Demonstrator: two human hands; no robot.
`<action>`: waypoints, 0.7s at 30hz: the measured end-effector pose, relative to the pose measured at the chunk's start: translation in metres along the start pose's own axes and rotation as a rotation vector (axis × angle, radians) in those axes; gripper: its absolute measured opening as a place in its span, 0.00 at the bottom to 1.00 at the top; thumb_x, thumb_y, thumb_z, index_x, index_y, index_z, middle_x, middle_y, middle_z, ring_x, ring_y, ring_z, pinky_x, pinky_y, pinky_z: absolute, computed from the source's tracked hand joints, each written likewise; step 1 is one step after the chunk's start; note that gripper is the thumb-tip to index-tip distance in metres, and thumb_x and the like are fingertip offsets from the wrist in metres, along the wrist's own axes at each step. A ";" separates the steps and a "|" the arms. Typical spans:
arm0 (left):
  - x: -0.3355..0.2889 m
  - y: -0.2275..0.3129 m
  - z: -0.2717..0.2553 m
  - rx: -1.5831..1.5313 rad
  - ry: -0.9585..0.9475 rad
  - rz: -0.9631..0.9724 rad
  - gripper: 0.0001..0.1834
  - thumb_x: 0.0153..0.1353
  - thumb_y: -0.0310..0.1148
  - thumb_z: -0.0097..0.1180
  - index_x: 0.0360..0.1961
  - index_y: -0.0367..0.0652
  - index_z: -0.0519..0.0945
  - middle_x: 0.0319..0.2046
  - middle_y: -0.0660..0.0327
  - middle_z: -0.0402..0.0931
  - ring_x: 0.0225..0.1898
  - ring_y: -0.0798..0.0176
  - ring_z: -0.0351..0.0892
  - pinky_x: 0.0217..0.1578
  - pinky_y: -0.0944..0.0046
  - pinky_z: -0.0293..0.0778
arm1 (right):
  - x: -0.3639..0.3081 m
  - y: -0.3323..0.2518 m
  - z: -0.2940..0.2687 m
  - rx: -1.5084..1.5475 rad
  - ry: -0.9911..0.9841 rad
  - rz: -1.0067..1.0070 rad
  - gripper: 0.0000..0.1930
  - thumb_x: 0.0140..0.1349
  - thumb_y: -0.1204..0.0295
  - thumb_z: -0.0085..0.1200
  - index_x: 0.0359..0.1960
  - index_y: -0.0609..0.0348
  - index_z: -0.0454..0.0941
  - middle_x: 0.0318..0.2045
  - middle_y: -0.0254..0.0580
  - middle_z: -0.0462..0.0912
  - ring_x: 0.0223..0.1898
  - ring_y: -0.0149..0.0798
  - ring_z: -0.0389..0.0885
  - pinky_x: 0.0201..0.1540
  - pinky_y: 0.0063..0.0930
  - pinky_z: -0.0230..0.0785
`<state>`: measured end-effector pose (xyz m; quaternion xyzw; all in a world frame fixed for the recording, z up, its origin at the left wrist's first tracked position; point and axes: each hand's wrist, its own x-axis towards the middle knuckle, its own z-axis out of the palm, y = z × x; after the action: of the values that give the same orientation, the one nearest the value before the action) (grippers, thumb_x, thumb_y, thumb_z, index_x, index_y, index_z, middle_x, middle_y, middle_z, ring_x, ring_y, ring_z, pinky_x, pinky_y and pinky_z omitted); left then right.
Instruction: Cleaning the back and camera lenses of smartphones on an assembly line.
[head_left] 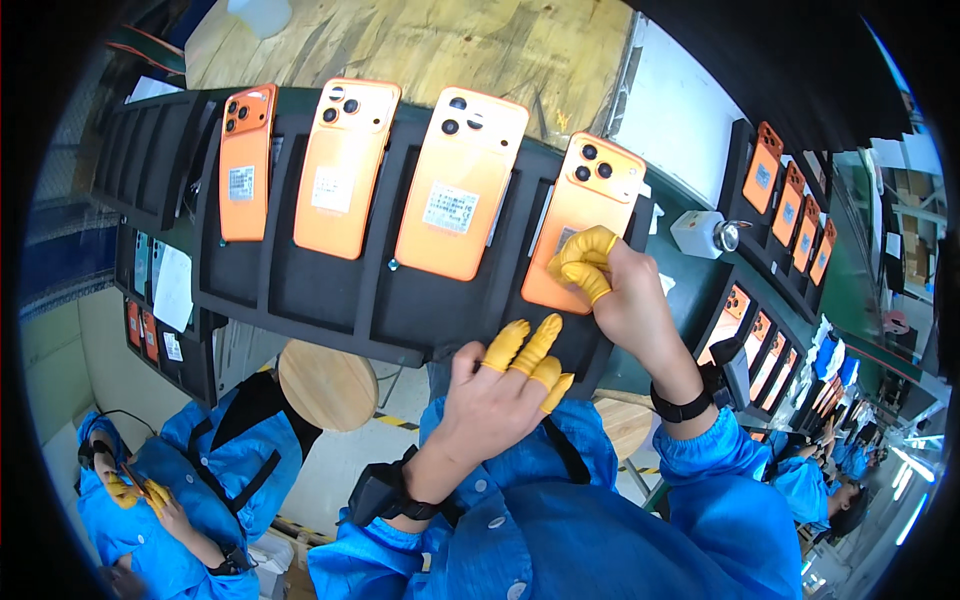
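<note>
Four orange smartphones lie back up in a row along a black foam tray, each with a printed label: the far-left phone (246, 165), the second phone (340, 190), the third phone (460, 170) and the right-hand phone (600, 185). My right hand (622, 295), in yellow finger cots, is over the lower part of the right-hand phone, beside its label. Its fingers are curled together in a pinch; whatever they hold is hidden. My left hand (505, 390), also in yellow finger cots, hovers at the tray's near edge below that phone, fingers apart and holding nothing.
The black foam tray (410, 305) rests on a green bench. Right of it stands a white bottle with a metal top (703, 234), near more phone trays (765, 225). A wooden board (420, 45) lies beyond. At lower left, a co-worker (170, 500) handles a phone; a round stool (328, 390) stands between.
</note>
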<state>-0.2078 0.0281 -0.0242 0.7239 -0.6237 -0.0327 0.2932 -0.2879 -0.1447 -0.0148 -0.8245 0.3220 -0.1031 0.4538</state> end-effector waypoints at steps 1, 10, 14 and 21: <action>0.002 0.000 0.009 0.006 -0.008 0.020 0.12 0.50 0.41 0.64 0.31 0.47 0.78 0.44 0.61 0.79 0.48 0.58 0.74 0.43 0.53 0.60 | 0.001 0.003 -0.002 -0.037 -0.018 0.023 0.05 0.59 0.82 0.54 0.36 0.65 0.75 0.30 0.44 0.82 0.33 0.36 0.82 0.37 0.25 0.73; 0.011 -0.001 0.025 0.094 -0.054 0.071 0.11 0.50 0.40 0.65 0.25 0.44 0.79 0.24 0.60 0.78 0.43 0.58 0.76 0.41 0.53 0.59 | 0.039 0.004 -0.058 0.120 0.173 -0.011 0.03 0.64 0.79 0.47 0.37 0.63 0.72 0.30 0.37 0.80 0.29 0.26 0.78 0.28 0.18 0.72; 0.018 -0.002 0.022 0.076 -0.042 0.068 0.11 0.50 0.39 0.65 0.25 0.44 0.80 0.18 0.60 0.75 0.42 0.58 0.77 0.41 0.54 0.58 | 0.077 -0.015 -0.103 0.144 0.260 0.064 0.09 0.57 0.85 0.47 0.39 0.66 0.72 0.30 0.43 0.81 0.29 0.32 0.80 0.26 0.22 0.74; 0.021 0.001 0.017 0.081 -0.037 0.051 0.11 0.51 0.39 0.65 0.26 0.43 0.81 0.15 0.60 0.74 0.40 0.58 0.77 0.40 0.54 0.57 | 0.094 -0.023 -0.159 0.054 0.572 -0.071 0.08 0.61 0.80 0.49 0.42 0.66 0.73 0.33 0.46 0.82 0.30 0.34 0.83 0.26 0.21 0.77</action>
<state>-0.2108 0.0019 -0.0306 0.7183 -0.6482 -0.0132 0.2525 -0.2789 -0.3032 0.0825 -0.7604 0.4049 -0.3558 0.3624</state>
